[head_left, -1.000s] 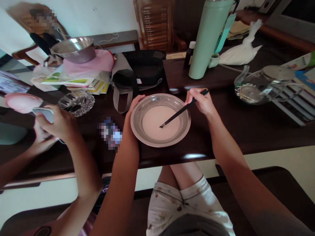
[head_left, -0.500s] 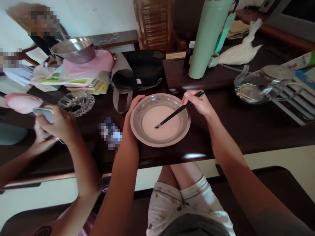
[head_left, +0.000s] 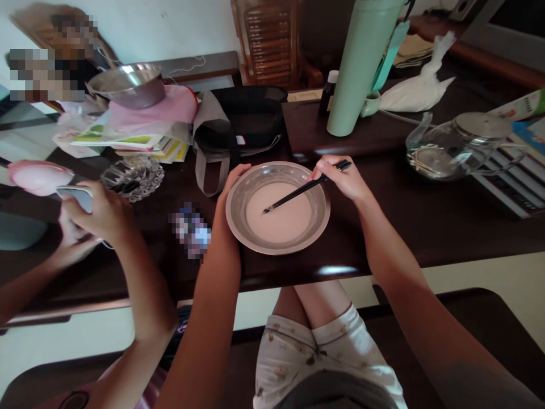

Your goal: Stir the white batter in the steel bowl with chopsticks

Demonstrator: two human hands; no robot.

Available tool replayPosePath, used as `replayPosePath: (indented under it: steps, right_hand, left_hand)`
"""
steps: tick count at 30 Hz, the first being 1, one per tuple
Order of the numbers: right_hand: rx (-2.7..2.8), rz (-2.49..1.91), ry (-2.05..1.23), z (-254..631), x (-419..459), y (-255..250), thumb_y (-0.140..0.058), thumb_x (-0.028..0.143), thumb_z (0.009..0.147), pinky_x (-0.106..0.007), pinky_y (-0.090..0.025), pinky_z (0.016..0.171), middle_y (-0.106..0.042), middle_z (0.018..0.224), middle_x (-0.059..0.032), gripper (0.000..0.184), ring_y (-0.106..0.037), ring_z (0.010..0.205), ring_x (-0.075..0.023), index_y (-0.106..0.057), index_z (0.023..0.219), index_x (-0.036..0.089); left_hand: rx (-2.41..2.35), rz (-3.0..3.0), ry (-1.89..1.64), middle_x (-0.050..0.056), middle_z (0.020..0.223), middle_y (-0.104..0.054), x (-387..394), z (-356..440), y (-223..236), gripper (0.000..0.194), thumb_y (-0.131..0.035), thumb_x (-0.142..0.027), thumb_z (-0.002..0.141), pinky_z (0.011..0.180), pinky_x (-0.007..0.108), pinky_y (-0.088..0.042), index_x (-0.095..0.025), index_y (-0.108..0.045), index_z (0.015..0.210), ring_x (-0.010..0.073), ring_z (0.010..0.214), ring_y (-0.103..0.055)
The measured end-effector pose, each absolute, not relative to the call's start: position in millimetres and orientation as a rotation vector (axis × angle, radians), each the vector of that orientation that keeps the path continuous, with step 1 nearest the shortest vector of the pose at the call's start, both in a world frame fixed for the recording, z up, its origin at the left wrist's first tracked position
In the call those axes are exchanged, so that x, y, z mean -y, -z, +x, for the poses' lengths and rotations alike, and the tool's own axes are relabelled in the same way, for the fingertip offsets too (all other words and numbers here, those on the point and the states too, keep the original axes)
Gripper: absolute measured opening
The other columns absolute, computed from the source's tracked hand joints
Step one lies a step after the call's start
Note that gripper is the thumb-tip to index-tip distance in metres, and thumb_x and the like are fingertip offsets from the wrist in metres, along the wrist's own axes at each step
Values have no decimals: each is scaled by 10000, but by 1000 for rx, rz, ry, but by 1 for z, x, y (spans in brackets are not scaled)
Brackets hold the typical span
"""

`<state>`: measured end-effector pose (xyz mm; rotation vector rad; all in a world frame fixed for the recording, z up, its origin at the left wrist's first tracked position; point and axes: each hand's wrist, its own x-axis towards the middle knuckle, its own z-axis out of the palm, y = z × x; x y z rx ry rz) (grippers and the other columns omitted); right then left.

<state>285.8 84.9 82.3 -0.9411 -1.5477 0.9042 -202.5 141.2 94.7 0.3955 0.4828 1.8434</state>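
Note:
A wide metal bowl [head_left: 320, 227] stands on the dark table before me, with a pale, milky liquid [head_left: 281, 225] in it. My left hand [head_left: 234, 177] holds the bowl's left rim; its fingers are partly hidden behind the edge. Over the right rim, my right hand [head_left: 340, 177] is closed around black chopsticks [head_left: 293, 194]. They slant down to the left, and their wet tips are in the liquid, left of its middle.
To my left, another person's hands [head_left: 104, 213] hold a phone. A blurred-out item [head_left: 191, 230] lies by my left forearm. Behind the bowl are a black-and-grey bag [head_left: 255, 116] and a green bottle [head_left: 357, 74]. A glass teapot [head_left: 451, 147] stands at right, a glass dish [head_left: 145, 179] at left.
The chopstick tips have moved slightly left and away from me through the liquid. My left hand and the bowl have stayed put. At the far left, a person in the background has shifted.

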Motion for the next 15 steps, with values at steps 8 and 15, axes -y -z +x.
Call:
replayPosePath:
  steps: [8, 15]
  right_hand:
    - [1484, -961, -901, 287, -84, -83, -653, 648, 851, -309, -549, 651, -699, 585, -5, 509, -685, 582, -158, -680, 560, 231]
    - [1486, -964, -846, 285, -85, -85, -688, 621, 839, -305, -556, 705, -728, 633, -2, 450, -723, 661, -163, -709, 621, 228]
  left_hand:
    - [-571, 549, -1766, -34, 519, -344, -143, -215, -90, 1030, 262, -457, 1038, 417, 114, -299, -129, -675, 765, -11, 457, -526]
    - [-590, 662, -1806, -46, 581, -200, -134, -200, -97, 927, 281, -397, 1060, 609, 147, -4, 9, -515, 814, -23, 477, -512]
